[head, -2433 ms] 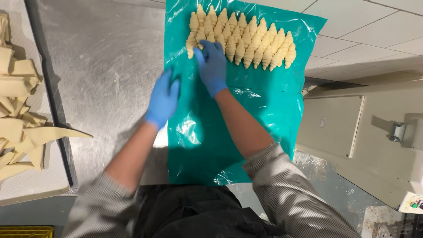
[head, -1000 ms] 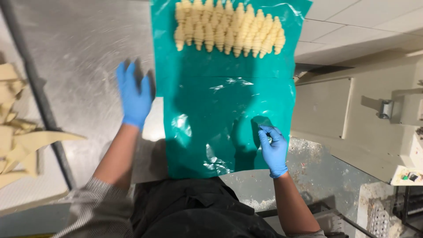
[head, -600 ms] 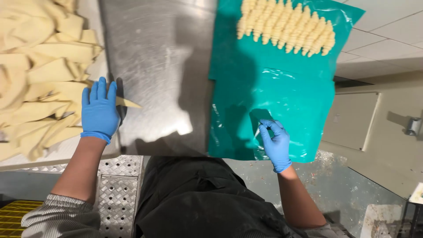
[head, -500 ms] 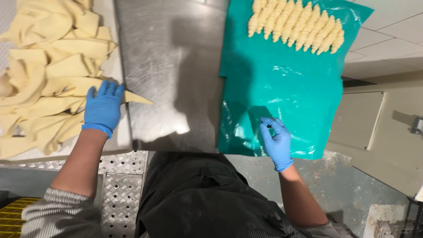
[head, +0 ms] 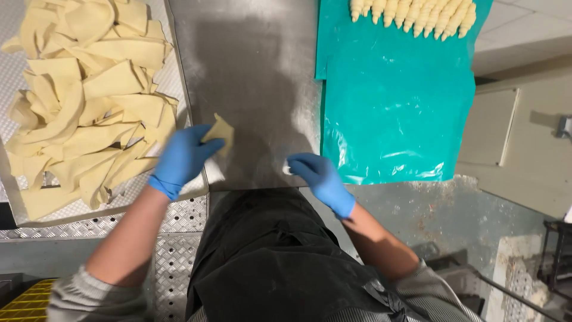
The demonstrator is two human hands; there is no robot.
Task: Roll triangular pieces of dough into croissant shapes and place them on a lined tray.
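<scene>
Nearest the camera, the person's dark apron filled the lower middle of the view, with both forearms reaching forward from grey sleeves. The left hand (head: 182, 158), in a blue glove, was closed on a pale dough triangle (head: 218, 130), pinching its near end so the piece hung just over the left edge of the steel counter (head: 250, 77). The right hand (head: 316, 176), also gloved, rested near the counter's front edge with its fingers curled; a small white bit showed at the fingertips, but the view was too poor to tell whether it was gripped or merely touched. The two hands were well apart, with bare steel between them.

Judging by this, the step in hand was fetching one cut triangle from the stock to the working patch of counter. The next move would seem to call for laying the piece flat in front of the body and bringing the right hand over to meet it, since one hand alone could not spread it.

Farther left, the heap of dough triangles (head: 83, 101) lay loosely piled on a perforated tray (head: 119, 209). Farther right, a teal plastic sheet (head: 393, 107) covered the counter's right side, and at its far end a row of rolled croissants (head: 414, 12) lay side by side, touching.
</scene>
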